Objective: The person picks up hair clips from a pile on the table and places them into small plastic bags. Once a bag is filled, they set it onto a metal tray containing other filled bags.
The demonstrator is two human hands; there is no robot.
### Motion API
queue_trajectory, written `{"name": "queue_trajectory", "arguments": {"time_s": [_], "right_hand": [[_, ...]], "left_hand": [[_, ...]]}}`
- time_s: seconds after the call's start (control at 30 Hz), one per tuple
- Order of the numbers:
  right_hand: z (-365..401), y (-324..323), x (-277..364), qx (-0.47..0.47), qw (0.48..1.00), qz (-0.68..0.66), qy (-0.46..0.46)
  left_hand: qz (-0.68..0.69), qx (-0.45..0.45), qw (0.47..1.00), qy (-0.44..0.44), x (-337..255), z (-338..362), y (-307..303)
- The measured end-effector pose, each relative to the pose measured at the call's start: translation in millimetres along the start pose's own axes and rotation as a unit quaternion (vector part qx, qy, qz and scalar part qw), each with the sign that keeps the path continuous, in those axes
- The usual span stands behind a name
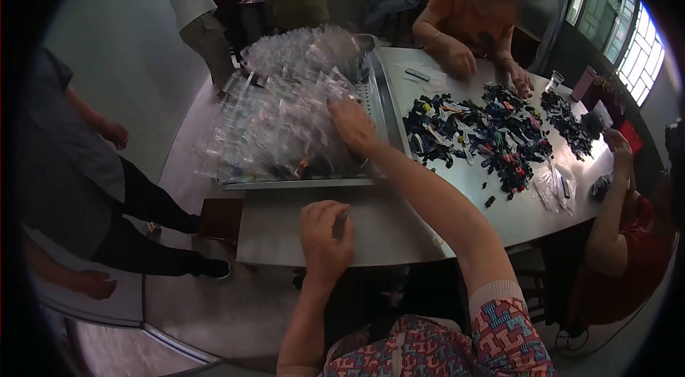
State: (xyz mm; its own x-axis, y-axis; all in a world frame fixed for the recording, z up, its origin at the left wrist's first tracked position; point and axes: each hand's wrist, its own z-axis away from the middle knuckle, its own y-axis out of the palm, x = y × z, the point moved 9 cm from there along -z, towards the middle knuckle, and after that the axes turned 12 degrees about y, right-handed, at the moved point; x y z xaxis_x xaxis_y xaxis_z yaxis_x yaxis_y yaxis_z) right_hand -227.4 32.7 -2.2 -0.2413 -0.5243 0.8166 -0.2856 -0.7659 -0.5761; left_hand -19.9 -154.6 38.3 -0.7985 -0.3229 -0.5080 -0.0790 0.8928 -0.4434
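Note:
My right hand [351, 124] reaches across to a heap of clear plastic bags [275, 123]. Its fingers are bent around the edge of one clear plastic bag [338, 82] at the heap's right side. The bags fill a metal tray [389, 116] with a raised rim and overhang its left edge. Closer to me, my left hand [325, 240] is curled above the near part of the table. Between its thumb and fingers a small greyish thing [341, 224] shows, too little of it to name.
Small dark and coloured pieces [474, 131] lie in piles on the metal table [421, 223], beside a plastic bag [554, 188]. A person in orange [464, 13] handles pieces opposite. Another in red [621, 255] sits right. Someone stands left [71, 163]; several people are behind.

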Motion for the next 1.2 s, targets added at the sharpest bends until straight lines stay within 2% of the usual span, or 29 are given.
{"name": "queue_trajectory", "arguments": {"time_s": [0.1,0.17,0.23,0.33,0.43,0.5,0.53,0.6,0.67,0.73,0.8,0.87,0.9,0.97,1.07,1.1,1.13,1.2], "right_hand": [[9.0,-14.5,8.4,-0.063,0.997,0.030,-0.023],[24.0,-30.0,22.6,-0.114,0.991,0.008,-0.071],[36.4,-41.3,28.1,-0.184,0.976,-0.059,-0.102],[41.7,-61.7,29.4,-0.228,0.960,-0.112,-0.120],[47.0,-98.3,25.4,-0.245,0.948,-0.177,-0.103],[50.4,-131.6,19.7,-0.202,0.946,-0.227,-0.111],[58.9,-154.6,14.2,-0.251,0.930,-0.226,-0.145],[74.6,-197.8,-9.2,-0.246,0.940,-0.173,-0.159],[101.0,-242.5,-48.5,-0.224,0.945,-0.204,-0.127],[116.4,-294.4,-103.7,-0.261,0.955,-0.102,-0.101],[141.2,-349.5,-162.5,-0.282,0.953,-0.104,-0.025],[162.9,-405.4,-226.4,-0.342,0.937,0.028,0.062],[179.2,-428.5,-242.9,-0.376,0.924,0.060,0.026],[198.9,-469.9,-294.2,-0.392,0.909,0.113,0.080],[225.5,-498.9,-322.5,-0.403,0.874,0.219,0.158],[234.0,-492.6,-317.7,-0.408,0.834,0.345,0.137],[238.8,-487.6,-316.8,-0.408,0.834,0.345,0.140],[248.3,-493.5,-319.9,-0.448,0.798,0.337,0.220]], "left_hand": [[-0.015,0.007,1.000,0.013,-1.8,-1.0,-0.4],[-0.012,0.005,1.000,0.010,0.1,0.4,1.9],[-0.014,0.005,1.000,0.008,-0.3,1.1,3.4],[-0.027,0.012,1.000,0.006,-4.6,-0.8,3.3],[-0.020,0.017,1.000,-0.012,-3.8,1.0,4.4],[-0.031,0.022,0.999,-0.005,-4.7,0.5,5.1],[-0.029,0.026,0.999,-0.002,-5.7,-0.1,5.7],[-0.024,0.025,0.999,0.002,-9.4,-1.0,6.2],[-0.034,0.033,0.998,0.040,-20.1,-6.8,10.3],[-0.045,0.041,0.995,0.076,-33.9,-14.0,15.5],[0.011,0.104,0.986,0.131,-62.8,-23.7,40.4],[0.064,0.140,0.977,0.144,-84.3,-34.9,64.4],[0.115,0.176,0.965,0.157,-96.2,-38.4,80.9],[0.147,0.191,0.954,0.177,-112.5,-49.1,105.5],[0.191,0.215,0.938,0.195,-118.1,-66.4,143.8],[0.205,0.225,0.933,0.193,-115.5,-68.6,157.0],[0.206,0.227,0.932,0.193,-111.6,-68.9,167.8],[0.226,0.203,0.936,0.180,-101.0,-72.6,183.3]]}}
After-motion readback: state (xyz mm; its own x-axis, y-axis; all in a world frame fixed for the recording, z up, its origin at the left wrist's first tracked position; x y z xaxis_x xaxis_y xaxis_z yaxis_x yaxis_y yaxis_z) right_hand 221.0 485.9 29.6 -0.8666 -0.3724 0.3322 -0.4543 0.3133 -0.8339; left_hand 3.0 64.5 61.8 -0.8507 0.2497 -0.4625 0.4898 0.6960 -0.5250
